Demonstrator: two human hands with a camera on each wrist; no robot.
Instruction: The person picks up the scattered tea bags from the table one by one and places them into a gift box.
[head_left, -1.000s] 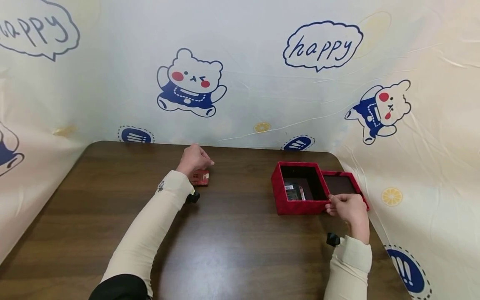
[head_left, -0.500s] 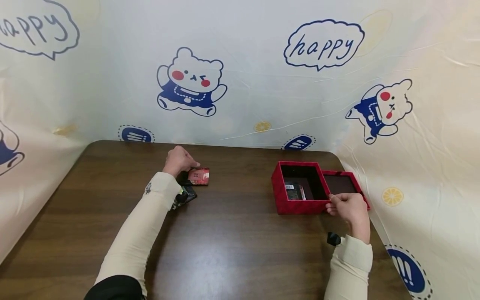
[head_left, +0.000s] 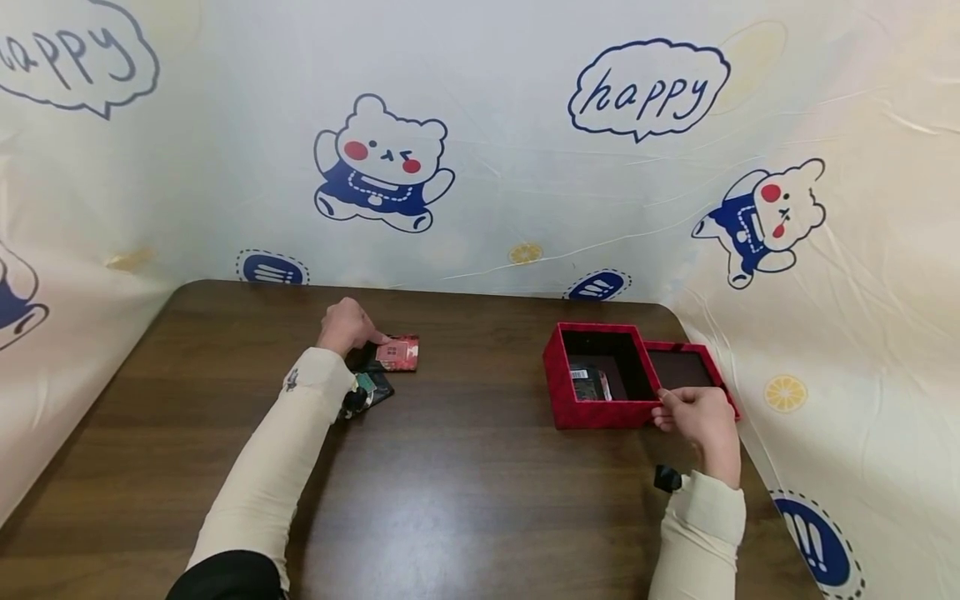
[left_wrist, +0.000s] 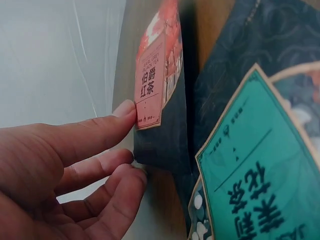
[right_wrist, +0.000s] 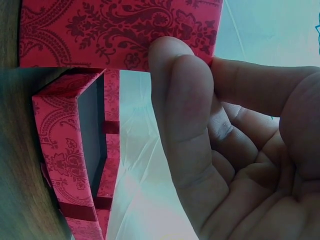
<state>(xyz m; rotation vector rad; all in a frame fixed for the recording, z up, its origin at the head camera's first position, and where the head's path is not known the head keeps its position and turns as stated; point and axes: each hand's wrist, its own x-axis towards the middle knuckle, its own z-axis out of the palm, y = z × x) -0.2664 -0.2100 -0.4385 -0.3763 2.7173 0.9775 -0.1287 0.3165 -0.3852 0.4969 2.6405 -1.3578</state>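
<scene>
My left hand [head_left: 347, 327] is at a black tea packet [head_left: 399, 353] with a pink Earl Grey label, which lies toward the back of the table. In the left wrist view its thumb touches the label's edge and the curled fingers meet the corner, pinching the packet. Close by lies a second tea packet [left_wrist: 260, 165] with a green label, partly hidden by the left wrist in the head view. At the right, my right hand [head_left: 697, 417] pinches the near right corner of an open red patterned box [head_left: 600, 414]. Inside that box is a dark packet [head_left: 587, 383].
The box's lid [head_left: 686, 367], dark inside, lies against its right side. Both stand near the right edge of the brown table [head_left: 480, 483]. A printed curtain [head_left: 487, 150] hangs behind the table and along its sides.
My left hand has moved left and slightly nearer, uncovering more of the pink-labelled packet and the green-labelled one. My right hand stays at the box corner.
</scene>
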